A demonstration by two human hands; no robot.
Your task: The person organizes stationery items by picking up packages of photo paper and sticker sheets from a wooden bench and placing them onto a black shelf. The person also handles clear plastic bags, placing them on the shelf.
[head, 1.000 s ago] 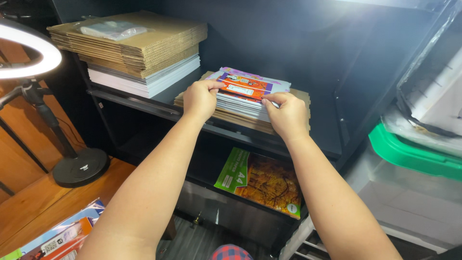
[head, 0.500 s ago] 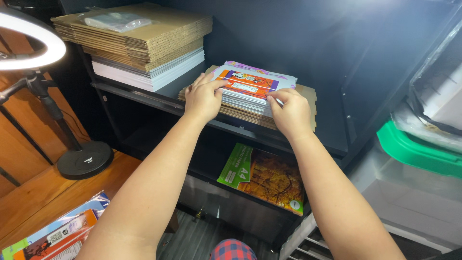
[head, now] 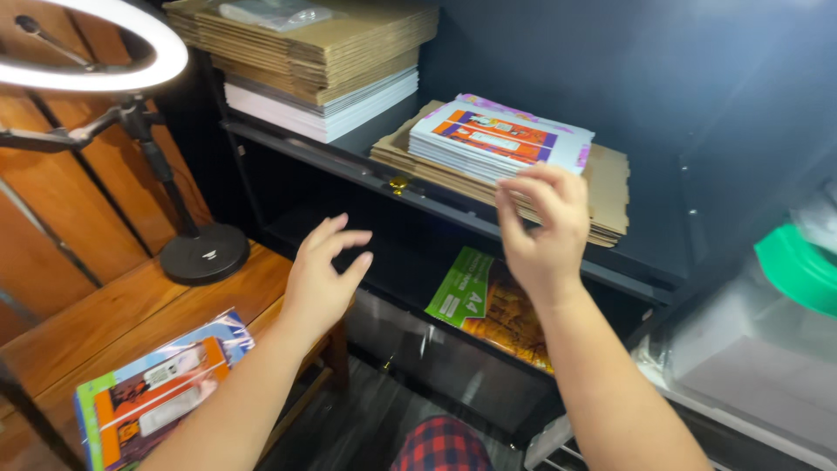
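Resting on flattened cardboard on the dark shelf, the packets form a neat white, orange and purple stack, and neither of your hands touches it. Your right hand hovers just in front of the stack, empty, fingers loosely curled and apart. Your left hand hangs lower and further left, well off the shelf, empty too, fingers spread. Further left on the same shelf sits a taller pile of cardboard and white sheets. Below, a green and orange pack lies on the lower shelf. One similar packet lies on the wooden worktop, near a ring light.
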